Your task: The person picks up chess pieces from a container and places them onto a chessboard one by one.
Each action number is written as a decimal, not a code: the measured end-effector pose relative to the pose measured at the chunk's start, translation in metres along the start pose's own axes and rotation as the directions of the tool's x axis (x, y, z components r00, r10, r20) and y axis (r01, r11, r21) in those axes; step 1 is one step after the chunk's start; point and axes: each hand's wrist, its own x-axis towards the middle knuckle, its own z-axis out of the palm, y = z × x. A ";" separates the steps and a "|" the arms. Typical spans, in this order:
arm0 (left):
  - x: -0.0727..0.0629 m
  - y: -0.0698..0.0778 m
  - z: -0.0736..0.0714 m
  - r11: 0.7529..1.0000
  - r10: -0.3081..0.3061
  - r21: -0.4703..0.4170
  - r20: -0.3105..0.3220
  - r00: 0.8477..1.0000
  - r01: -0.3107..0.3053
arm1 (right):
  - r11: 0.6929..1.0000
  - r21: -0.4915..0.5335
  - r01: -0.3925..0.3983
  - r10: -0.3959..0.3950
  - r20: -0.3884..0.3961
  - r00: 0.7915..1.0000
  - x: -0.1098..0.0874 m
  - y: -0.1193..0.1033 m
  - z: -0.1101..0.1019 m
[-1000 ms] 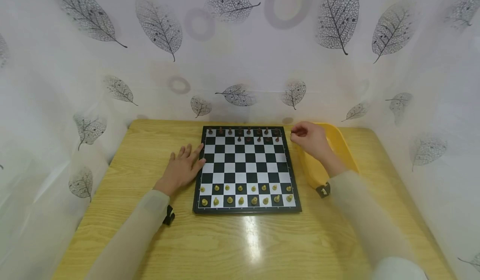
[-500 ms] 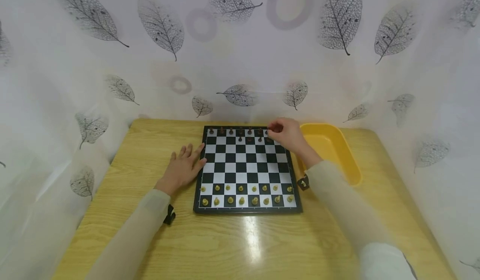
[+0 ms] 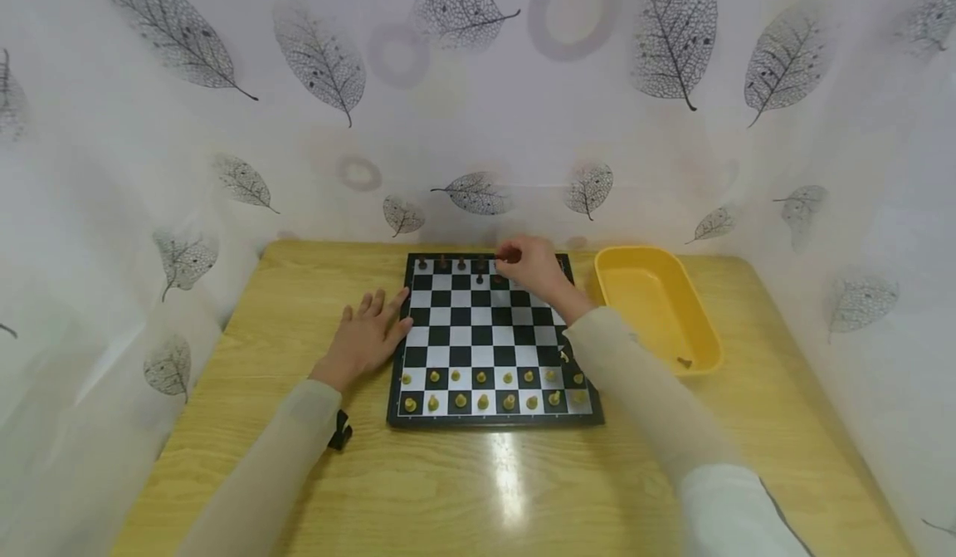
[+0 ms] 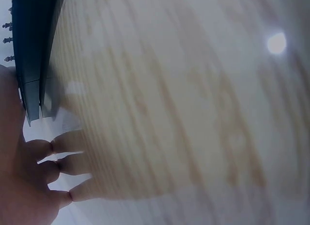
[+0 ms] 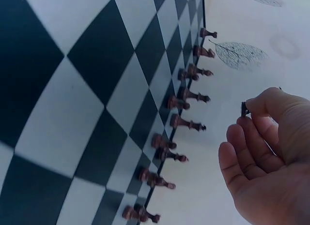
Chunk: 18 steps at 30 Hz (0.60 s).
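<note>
My right hand [image 3: 536,268] is above the far rows of a black-and-white chessboard [image 3: 460,316]. In the right wrist view its thumb and fingertips pinch a small dark chess piece [image 5: 244,109]; which kind cannot be made out. Dark brown chess pieces [image 5: 189,122] stand along the far edge of the board, with a partly filled second row in front; in the head view the hand hides some. Two rows of gold chess pieces [image 3: 481,378] line the near side. My left hand [image 3: 364,343] rests with spread fingers on the table, fingertips touching the board's left edge.
Right of the board stands a yellow tray [image 3: 653,304] with a small dark piece [image 3: 683,362] in its near end. A wooden table [image 3: 441,491] carries everything. Behind and around it hangs a pale curtain [image 3: 478,109] with a leaf print.
My right hand has moved left from beside the tray to over the far rows, still pinching the small piece. The tray's inside has come into view. The left hand has stayed in place.
</note>
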 end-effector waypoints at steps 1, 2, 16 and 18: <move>0.000 0.000 0.000 1.000 0.000 0.000 0.000 1.000 0.000 | 1.000 -0.004 0.003 -0.003 0.005 1.000 0.002 0.000 0.003; 0.000 0.000 0.000 1.000 -0.001 -0.001 0.000 1.000 0.001 | 1.000 -0.005 0.002 -0.002 0.010 1.000 0.003 0.000 0.005; 0.000 0.000 0.000 1.000 -0.003 -0.004 0.002 1.000 0.003 | 0.998 -0.053 0.038 -0.034 0.083 0.996 0.018 -0.008 0.033; 0.001 0.000 0.000 1.000 -0.004 -0.003 0.003 1.000 0.004 | 0.999 -0.042 0.032 -0.029 0.091 0.995 0.020 -0.008 0.037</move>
